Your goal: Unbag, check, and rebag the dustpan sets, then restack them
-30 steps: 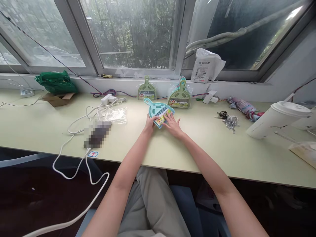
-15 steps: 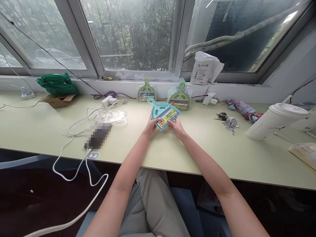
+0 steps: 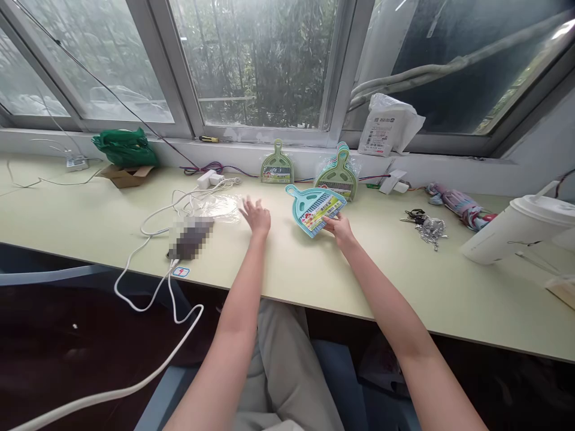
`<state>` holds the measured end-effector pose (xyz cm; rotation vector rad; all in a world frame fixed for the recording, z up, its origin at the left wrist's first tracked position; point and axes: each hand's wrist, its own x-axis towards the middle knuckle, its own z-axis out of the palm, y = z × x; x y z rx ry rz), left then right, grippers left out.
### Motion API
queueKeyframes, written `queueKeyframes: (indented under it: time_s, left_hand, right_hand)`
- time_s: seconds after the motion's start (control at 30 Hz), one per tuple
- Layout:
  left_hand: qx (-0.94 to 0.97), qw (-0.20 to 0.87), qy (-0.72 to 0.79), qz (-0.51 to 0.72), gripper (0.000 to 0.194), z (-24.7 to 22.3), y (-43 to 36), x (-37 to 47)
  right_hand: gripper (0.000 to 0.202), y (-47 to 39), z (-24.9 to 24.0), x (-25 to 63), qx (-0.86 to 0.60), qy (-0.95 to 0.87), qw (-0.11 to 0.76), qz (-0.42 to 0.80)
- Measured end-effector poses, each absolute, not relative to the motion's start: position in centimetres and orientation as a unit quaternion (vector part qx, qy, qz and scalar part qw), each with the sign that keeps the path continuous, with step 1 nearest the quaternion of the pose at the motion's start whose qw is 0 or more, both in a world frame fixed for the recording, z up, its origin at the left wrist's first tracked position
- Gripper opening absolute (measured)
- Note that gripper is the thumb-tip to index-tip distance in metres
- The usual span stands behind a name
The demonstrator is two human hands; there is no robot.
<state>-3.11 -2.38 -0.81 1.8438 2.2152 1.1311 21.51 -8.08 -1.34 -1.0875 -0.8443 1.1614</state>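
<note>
A light-blue dustpan and brush set [image 3: 314,208] with a printed label is tilted above the table, its handle pointing up and left. My right hand [image 3: 339,230] grips its lower right corner. My left hand [image 3: 256,217] is off the set, fingers spread, just right of a clear plastic bag [image 3: 219,208] that lies flat on the table. Behind stand a green dustpan set [image 3: 277,167] in clear wrap and a stack of wrapped dustpan sets [image 3: 338,175], both leaning toward the wall.
On the left, white cables [image 3: 148,227] run around a blurred dark object [image 3: 191,238]. A green bag [image 3: 124,148] sits on a cardboard box [image 3: 126,176]. To the right are keys [image 3: 424,224], a folded umbrella [image 3: 460,206] and a white cup [image 3: 507,230]. The table [image 3: 309,275] ends near my lap.
My left hand has let go of the dustpan set and moved left toward the plastic bag, its fingers opening. My right hand still holds the set. The view has shifted slightly.
</note>
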Motion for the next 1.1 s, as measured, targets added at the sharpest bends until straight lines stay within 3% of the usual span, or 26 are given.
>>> queueKeyframes:
  time_s: [0.13, 0.3, 0.43, 0.6, 0.77, 0.9, 1.0, 1.1]
  left_hand:
    - [0.537, 0.042, 0.799, 0.268, 0.053, -1.8, -2.1, -5.1]
    - [0.687, 0.103, 0.662, 0.283, 0.063, -2.1, -1.8, -4.3]
    - [0.754, 0.111, 0.593, 0.259, 0.043, -1.7, -1.8, -4.2]
    - [0.674, 0.023, 0.681, 0.286, 0.024, -1.2, -2.2, -4.5]
    - [0.697, 0.063, 0.583, 0.414, 0.031, -0.3, -3.2, -2.1]
    - [0.795, 0.192, 0.485, 0.309, 0.033, -0.7, -3.4, -1.3]
    - [0.773, 0.186, 0.532, 0.292, 0.022, -1.0, -2.9, -2.7]
    - [0.68, 0.161, 0.591, 0.404, 0.022, -0.8, -2.4, -4.3]
  right_hand:
    - [0.024, -7.8, -1.7, 22.1, -0.486, -0.358, 0.623, 0.498]
    - [0.022, -7.6, -1.8, 22.4, -0.492, -0.344, 0.63, 0.493]
    - [0.022, -7.6, -1.6, 22.6, -0.497, -0.335, 0.635, 0.488]
    - [0.023, -7.4, -1.7, 22.8, -0.499, -0.338, 0.633, 0.486]
    - [0.025, -7.3, -1.7, 22.6, -0.507, -0.339, 0.629, 0.482]
    - [0.024, -7.4, -1.6, 22.6, -0.508, -0.347, 0.627, 0.478]
    - [0.024, -7.4, -1.7, 22.7, -0.507, -0.354, 0.627, 0.474]
    - [0.025, -7.4, -1.8, 22.7, -0.509, -0.356, 0.627, 0.471]
